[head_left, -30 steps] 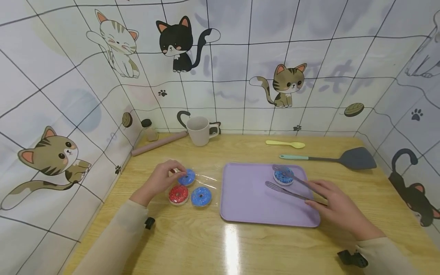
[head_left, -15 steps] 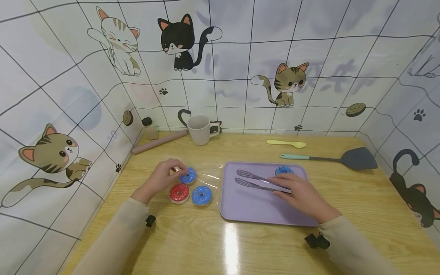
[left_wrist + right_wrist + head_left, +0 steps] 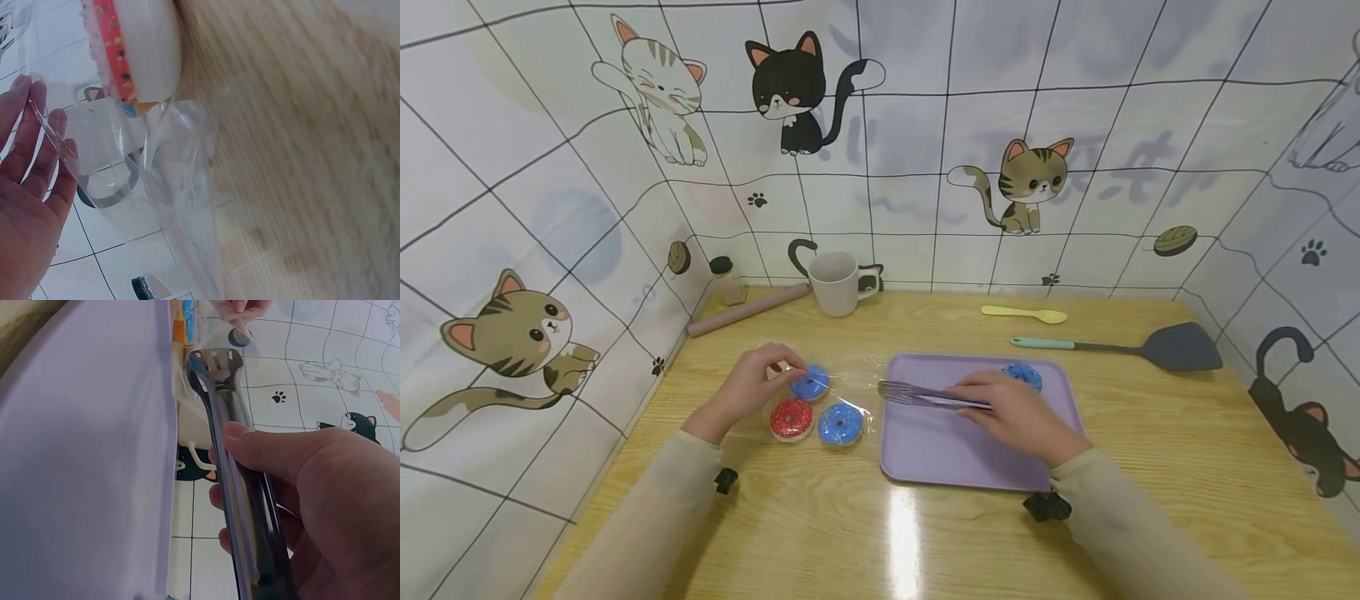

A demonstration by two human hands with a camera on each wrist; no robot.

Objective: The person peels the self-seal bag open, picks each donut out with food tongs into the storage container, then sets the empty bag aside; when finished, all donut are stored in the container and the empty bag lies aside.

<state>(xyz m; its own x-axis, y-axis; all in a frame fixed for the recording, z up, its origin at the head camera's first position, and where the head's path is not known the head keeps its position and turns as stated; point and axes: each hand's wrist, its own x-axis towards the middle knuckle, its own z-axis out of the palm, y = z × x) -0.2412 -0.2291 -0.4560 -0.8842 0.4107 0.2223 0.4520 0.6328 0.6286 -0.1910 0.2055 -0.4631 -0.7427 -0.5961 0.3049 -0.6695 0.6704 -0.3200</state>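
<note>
My left hand (image 3: 748,387) pinches the edge of a clear plastic bag (image 3: 181,162), held up between thumb and fingertips. Inside or under that film lie a red sprinkled donut (image 3: 791,419) and two blue donuts (image 3: 840,425). My right hand (image 3: 1011,412) grips metal tongs (image 3: 234,456) around their arms, squeezed so the slotted tips lie close together. Those tips reach over the left rim of the purple tray (image 3: 947,454), pointing toward the bag. Another blue donut (image 3: 1025,377) sits at the tray's back right, partly hidden behind my right hand.
Along the back stand a grey mug (image 3: 835,285) and a black-capped jar (image 3: 727,282), with a rolling pin (image 3: 748,310) lying between them. A yellow spoon (image 3: 1024,313) and a dark spatula (image 3: 1180,346) lie behind and right of the tray. Walls border the table.
My right hand has moved left across the tray with the tongs, whose arms have come together. The blue donut stays on the tray. My left hand has barely moved, still at the bag.
</note>
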